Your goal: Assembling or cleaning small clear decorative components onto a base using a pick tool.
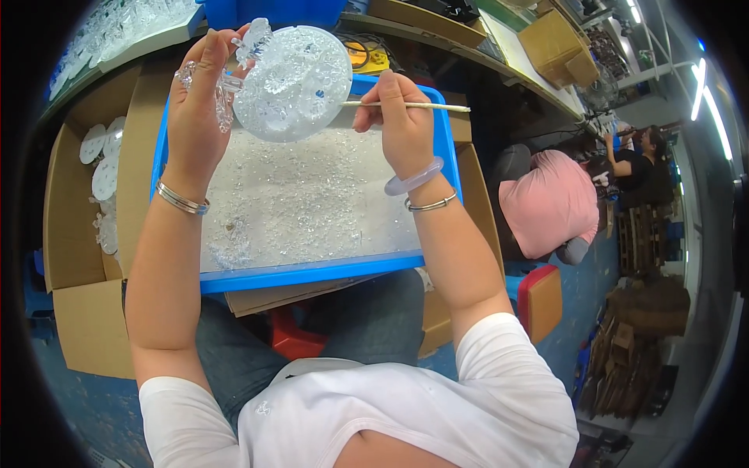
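Observation:
My left hand (199, 101) holds up a round clear disc (295, 82) covered with small transparent pieces, plus a clear strip hanging by the fingers. My right hand (398, 117) pinches a thin pale stick (413, 104) whose tip touches the disc's right edge. Both hands hover over a blue tray (312, 273) resting on my lap, filled with several tiny clear beads (304, 203). I wear metal bangles on both wrists and a pale jade-like bracelet on the right.
A cardboard box (78, 210) at my left holds several more white discs. Another blue bin (273, 12) stands behind the tray. A person in pink (550, 203) sits bent over at the right, and another person works farther back.

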`<control>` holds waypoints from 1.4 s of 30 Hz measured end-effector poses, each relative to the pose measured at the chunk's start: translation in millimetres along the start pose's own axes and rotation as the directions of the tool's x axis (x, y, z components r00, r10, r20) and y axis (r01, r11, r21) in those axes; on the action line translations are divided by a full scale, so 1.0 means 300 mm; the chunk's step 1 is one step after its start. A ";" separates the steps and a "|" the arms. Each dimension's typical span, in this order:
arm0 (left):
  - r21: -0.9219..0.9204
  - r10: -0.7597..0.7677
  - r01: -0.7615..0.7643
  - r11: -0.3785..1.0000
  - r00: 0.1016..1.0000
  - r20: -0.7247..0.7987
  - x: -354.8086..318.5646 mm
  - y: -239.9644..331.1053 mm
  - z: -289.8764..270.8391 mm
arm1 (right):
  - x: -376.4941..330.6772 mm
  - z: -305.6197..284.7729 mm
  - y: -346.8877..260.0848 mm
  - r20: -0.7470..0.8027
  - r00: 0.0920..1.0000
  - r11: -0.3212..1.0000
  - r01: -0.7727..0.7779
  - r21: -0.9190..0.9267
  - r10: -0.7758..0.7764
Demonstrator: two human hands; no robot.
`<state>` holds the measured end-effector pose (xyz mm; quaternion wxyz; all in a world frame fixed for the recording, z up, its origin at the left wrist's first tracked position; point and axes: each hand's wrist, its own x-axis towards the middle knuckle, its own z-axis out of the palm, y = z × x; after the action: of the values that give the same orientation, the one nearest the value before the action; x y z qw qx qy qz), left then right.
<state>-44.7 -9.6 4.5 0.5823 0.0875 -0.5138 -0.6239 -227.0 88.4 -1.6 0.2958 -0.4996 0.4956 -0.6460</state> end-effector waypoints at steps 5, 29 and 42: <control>0.001 -0.028 0.028 1.000 1.000 0.006 0.004 0.000 0.009 | 0.005 -0.009 0.006 -0.036 0.999 0.999 0.035 0.012 -0.034; 0.076 -0.176 0.186 0.980 0.977 -0.124 0.002 0.013 -0.033 | 0.022 0.009 0.045 -0.059 0.996 0.995 0.074 0.063 -0.071; 0.012 -0.127 0.132 0.991 0.975 -0.185 0.039 -0.010 -0.075 | 0.029 -0.048 0.069 -0.190 0.974 0.898 0.029 -0.440 -0.125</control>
<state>-34.4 -31.9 -2.3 0.5843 0.1849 -0.4586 -0.6435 -245.7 78.8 -18.0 0.0964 -0.5000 0.6355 -0.5803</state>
